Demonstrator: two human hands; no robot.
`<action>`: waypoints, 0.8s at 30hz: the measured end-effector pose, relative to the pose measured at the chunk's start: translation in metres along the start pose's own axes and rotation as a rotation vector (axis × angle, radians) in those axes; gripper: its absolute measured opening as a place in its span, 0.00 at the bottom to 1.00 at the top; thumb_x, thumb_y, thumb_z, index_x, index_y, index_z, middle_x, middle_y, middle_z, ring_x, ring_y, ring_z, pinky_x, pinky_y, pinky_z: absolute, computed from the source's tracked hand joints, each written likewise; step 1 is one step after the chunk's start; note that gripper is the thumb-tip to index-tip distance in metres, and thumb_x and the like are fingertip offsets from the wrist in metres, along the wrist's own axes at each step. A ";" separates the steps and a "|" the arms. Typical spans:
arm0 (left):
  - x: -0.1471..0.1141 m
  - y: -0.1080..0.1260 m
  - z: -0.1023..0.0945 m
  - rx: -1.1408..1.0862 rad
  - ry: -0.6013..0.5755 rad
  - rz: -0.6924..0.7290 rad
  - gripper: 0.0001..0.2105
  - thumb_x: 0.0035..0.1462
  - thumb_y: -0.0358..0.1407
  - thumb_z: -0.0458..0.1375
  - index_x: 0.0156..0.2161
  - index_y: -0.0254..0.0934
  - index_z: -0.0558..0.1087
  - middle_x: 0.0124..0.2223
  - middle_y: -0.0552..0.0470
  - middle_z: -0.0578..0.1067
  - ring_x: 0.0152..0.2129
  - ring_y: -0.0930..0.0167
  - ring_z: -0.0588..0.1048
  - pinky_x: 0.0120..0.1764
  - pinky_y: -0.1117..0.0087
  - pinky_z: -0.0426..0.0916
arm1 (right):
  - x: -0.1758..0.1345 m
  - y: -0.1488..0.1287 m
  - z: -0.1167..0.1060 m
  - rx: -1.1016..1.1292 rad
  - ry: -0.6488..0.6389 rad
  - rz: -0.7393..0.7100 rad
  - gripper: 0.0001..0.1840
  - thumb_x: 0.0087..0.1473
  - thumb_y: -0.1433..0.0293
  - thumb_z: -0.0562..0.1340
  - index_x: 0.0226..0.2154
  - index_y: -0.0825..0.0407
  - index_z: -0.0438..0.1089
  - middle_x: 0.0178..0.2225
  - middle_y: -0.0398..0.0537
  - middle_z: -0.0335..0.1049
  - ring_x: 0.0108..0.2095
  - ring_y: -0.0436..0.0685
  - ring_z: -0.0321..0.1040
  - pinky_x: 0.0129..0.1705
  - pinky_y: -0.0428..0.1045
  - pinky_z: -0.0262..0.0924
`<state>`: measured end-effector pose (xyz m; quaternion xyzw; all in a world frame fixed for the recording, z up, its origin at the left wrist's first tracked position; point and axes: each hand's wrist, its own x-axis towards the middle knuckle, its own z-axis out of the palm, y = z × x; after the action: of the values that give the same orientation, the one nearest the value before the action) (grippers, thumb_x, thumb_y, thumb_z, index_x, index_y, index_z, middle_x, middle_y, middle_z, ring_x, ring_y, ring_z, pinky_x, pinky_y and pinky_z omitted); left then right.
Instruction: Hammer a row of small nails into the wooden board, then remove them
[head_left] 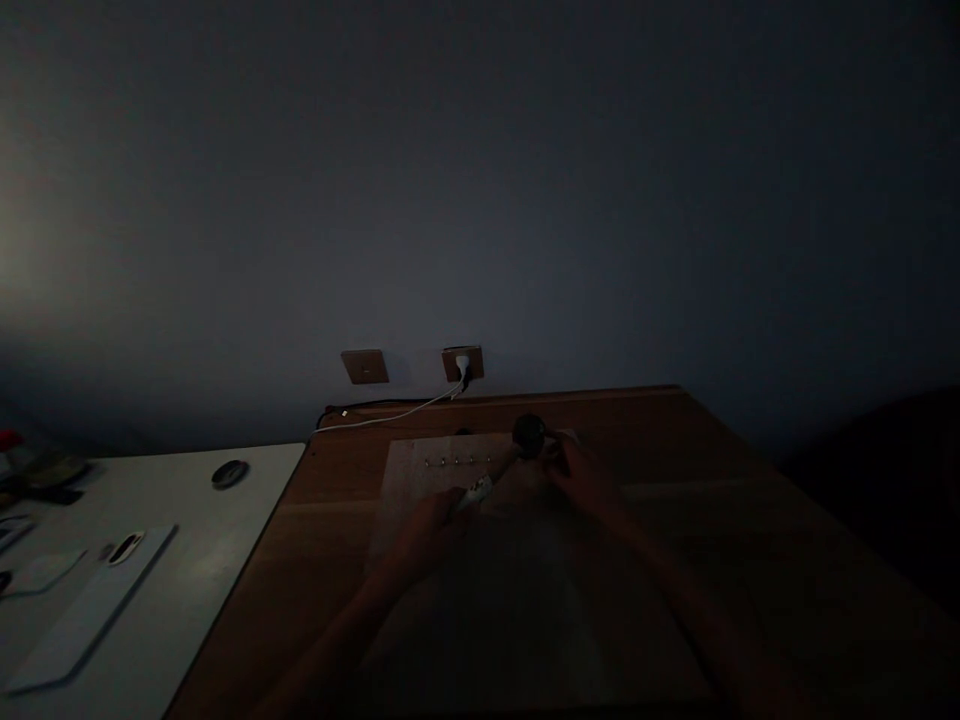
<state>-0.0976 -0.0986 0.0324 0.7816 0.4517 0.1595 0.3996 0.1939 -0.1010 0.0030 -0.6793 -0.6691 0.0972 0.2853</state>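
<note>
The light is very dim, so fine detail is lost. My left hand (436,522) is closed around the lower end of a stick-like tool with a white patterned grip (477,491), a brownish shaft (505,461) and a dark round head (529,436). The tool slants up to the right above a pale sheet or board (405,490). At the right edge of that head, my right hand (574,470) has its fingers bent and seems to grip it. Behind the shaft, a row of several small metal pins or screws (457,461) stands on the pale sheet.
The wooden table (637,410) meets a wall with two socket plates (365,366); a white plug (463,362) and cables run along its back edge. Left is a white table (187,530) with a phone-like slab (94,610) and a dark round object (229,474).
</note>
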 end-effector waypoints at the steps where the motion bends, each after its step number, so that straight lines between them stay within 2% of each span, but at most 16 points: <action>1: 0.001 -0.001 0.001 -0.005 0.009 -0.004 0.17 0.64 0.46 0.49 0.38 0.35 0.73 0.33 0.50 0.77 0.30 0.68 0.74 0.30 0.71 0.59 | -0.003 0.001 -0.001 0.006 0.008 -0.005 0.18 0.59 0.71 0.60 0.53 0.53 0.70 0.48 0.56 0.76 0.47 0.61 0.75 0.49 0.54 0.68; 3: 0.003 -0.002 0.002 0.000 0.033 -0.014 0.18 0.64 0.47 0.48 0.39 0.35 0.73 0.33 0.50 0.77 0.29 0.68 0.73 0.30 0.71 0.59 | -0.011 0.000 -0.002 0.017 0.021 -0.025 0.14 0.62 0.69 0.59 0.49 0.51 0.72 0.45 0.54 0.78 0.44 0.60 0.76 0.47 0.54 0.70; 5: 0.004 -0.002 0.002 0.011 0.036 -0.029 0.19 0.63 0.48 0.48 0.40 0.35 0.73 0.32 0.50 0.77 0.29 0.67 0.73 0.29 0.71 0.58 | -0.019 -0.008 0.001 0.021 0.028 -0.104 0.12 0.63 0.69 0.58 0.46 0.50 0.73 0.45 0.52 0.78 0.44 0.59 0.76 0.47 0.54 0.70; 7: 0.003 -0.002 0.001 0.010 0.027 -0.043 0.19 0.63 0.49 0.49 0.40 0.35 0.74 0.32 0.50 0.77 0.29 0.67 0.73 0.29 0.71 0.58 | -0.028 -0.022 0.006 0.003 -0.002 -0.258 0.12 0.63 0.72 0.58 0.46 0.48 0.74 0.47 0.50 0.77 0.46 0.58 0.75 0.50 0.54 0.69; 9: 0.001 -0.003 0.002 -0.013 0.024 -0.047 0.20 0.62 0.50 0.49 0.40 0.35 0.74 0.33 0.49 0.77 0.30 0.67 0.73 0.30 0.71 0.59 | -0.036 -0.038 0.013 -0.084 -0.097 -0.468 0.16 0.61 0.77 0.58 0.47 0.47 0.75 0.49 0.49 0.76 0.49 0.56 0.73 0.52 0.53 0.68; 11: -0.002 -0.004 0.002 -0.039 0.033 -0.044 0.21 0.63 0.51 0.49 0.40 0.35 0.74 0.34 0.49 0.77 0.31 0.67 0.73 0.30 0.71 0.60 | -0.042 -0.054 0.020 -0.217 -0.196 -0.640 0.17 0.60 0.80 0.57 0.45 0.49 0.75 0.47 0.49 0.76 0.48 0.56 0.72 0.48 0.50 0.70; 13: -0.005 -0.006 0.002 -0.049 0.045 -0.053 0.23 0.63 0.54 0.49 0.39 0.35 0.74 0.33 0.49 0.77 0.30 0.67 0.73 0.30 0.71 0.60 | -0.045 -0.064 0.025 -0.296 -0.236 -0.706 0.14 0.60 0.81 0.57 0.39 0.51 0.76 0.42 0.49 0.76 0.44 0.56 0.72 0.41 0.49 0.70; 16: -0.010 -0.008 -0.001 -0.046 0.063 -0.074 0.25 0.62 0.56 0.48 0.39 0.35 0.73 0.31 0.50 0.76 0.28 0.68 0.72 0.29 0.71 0.60 | -0.046 -0.067 0.028 -0.324 -0.235 -0.697 0.12 0.60 0.81 0.58 0.34 0.51 0.76 0.37 0.49 0.76 0.40 0.57 0.73 0.37 0.49 0.69; 19: -0.015 -0.009 -0.003 -0.033 0.070 -0.076 0.25 0.63 0.56 0.48 0.41 0.35 0.74 0.33 0.49 0.77 0.29 0.67 0.73 0.30 0.71 0.61 | -0.041 -0.053 0.022 -0.234 -0.229 -0.592 0.13 0.59 0.80 0.59 0.38 0.50 0.77 0.40 0.50 0.77 0.41 0.57 0.74 0.42 0.50 0.70; 22: -0.017 -0.008 -0.005 -0.046 0.065 -0.092 0.24 0.63 0.54 0.48 0.43 0.35 0.74 0.36 0.48 0.78 0.31 0.66 0.75 0.33 0.70 0.63 | -0.026 -0.027 0.009 0.014 -0.144 -0.283 0.13 0.58 0.75 0.61 0.43 0.48 0.77 0.46 0.50 0.78 0.45 0.58 0.75 0.49 0.54 0.69; 23: -0.017 -0.008 -0.005 -0.053 0.067 -0.102 0.24 0.63 0.53 0.47 0.43 0.35 0.74 0.36 0.48 0.78 0.32 0.65 0.75 0.33 0.70 0.64 | -0.019 -0.017 0.005 0.087 -0.084 -0.123 0.12 0.57 0.74 0.62 0.41 0.48 0.78 0.44 0.49 0.79 0.44 0.59 0.76 0.50 0.54 0.69; 24: -0.018 -0.009 -0.004 -0.054 0.071 -0.110 0.24 0.63 0.53 0.47 0.44 0.35 0.74 0.36 0.48 0.78 0.32 0.65 0.75 0.33 0.70 0.64 | -0.012 -0.008 0.001 0.096 -0.055 -0.055 0.12 0.57 0.73 0.61 0.42 0.49 0.78 0.43 0.50 0.80 0.44 0.59 0.76 0.49 0.55 0.69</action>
<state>-0.1147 -0.1088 0.0305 0.7382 0.5036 0.1771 0.4124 0.1858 -0.1127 0.0028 -0.6434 -0.6896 0.1397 0.3018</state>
